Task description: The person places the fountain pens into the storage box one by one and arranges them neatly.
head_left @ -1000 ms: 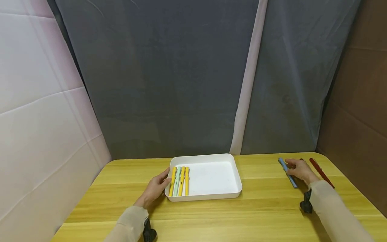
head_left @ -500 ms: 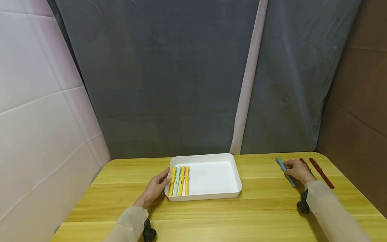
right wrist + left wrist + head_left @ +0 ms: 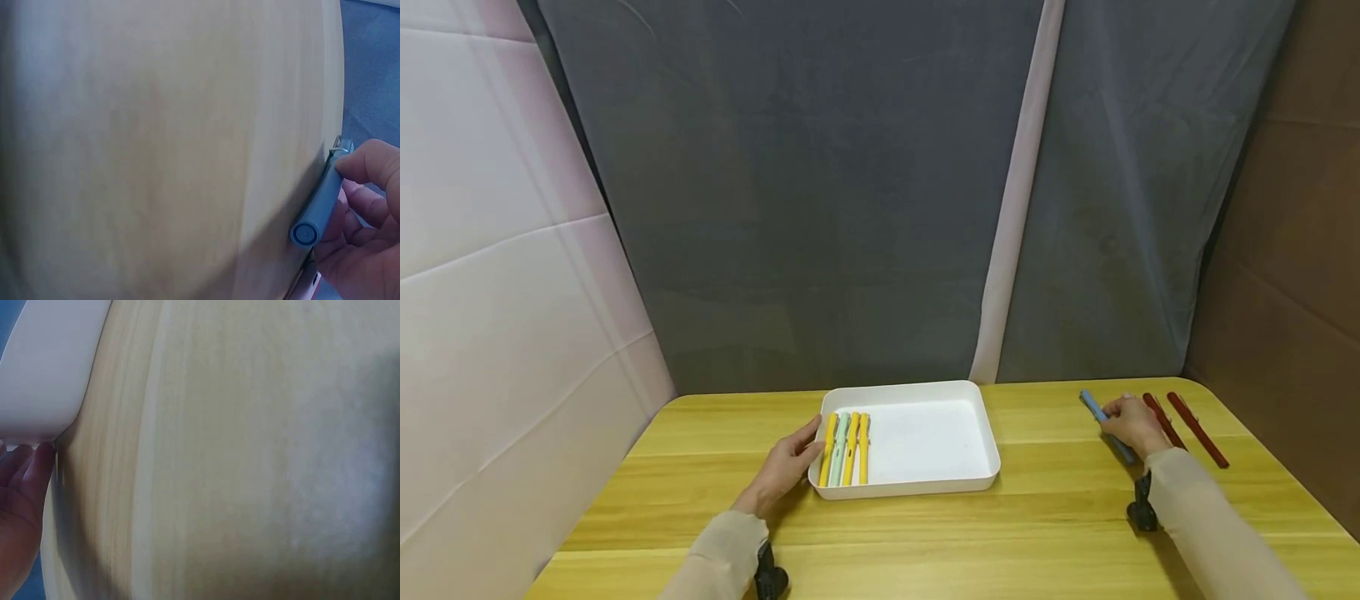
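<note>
While the right hand [image 3: 1132, 427] pinches the blue pen [image 3: 324, 195], only the right wrist view shows its ringed end [image 3: 305, 234].

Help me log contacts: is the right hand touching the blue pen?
Touching: the right wrist view shows the right hand pinching the blue pen, skin directly against its side.

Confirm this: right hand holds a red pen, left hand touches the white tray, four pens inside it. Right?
No: the pen in the right hand is blue, not red; the right wrist view shows it. The left hand does touch the white tray, and four pens lie inside it.
</note>
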The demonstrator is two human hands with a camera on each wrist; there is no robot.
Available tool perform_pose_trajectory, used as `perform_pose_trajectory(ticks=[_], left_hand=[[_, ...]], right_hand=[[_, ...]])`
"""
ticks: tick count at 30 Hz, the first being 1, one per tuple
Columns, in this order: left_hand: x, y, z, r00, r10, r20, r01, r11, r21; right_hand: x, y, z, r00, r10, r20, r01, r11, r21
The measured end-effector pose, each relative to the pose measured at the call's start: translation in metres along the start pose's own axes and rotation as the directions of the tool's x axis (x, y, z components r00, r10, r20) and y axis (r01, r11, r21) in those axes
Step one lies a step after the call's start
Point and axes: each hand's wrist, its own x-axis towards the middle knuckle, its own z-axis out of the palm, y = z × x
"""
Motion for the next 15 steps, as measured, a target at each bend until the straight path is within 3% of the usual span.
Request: perform_pose_trajectory(ticks=[15], left_hand=[[0.0000,0.0030,0.0011,1.000,0.001,0.001,-0.001,1.000,0.019]], right_hand=[[-0.0019,0.0014,0.0025,0.998,0.064,-0.015,-0.063,0.997,0.054]])
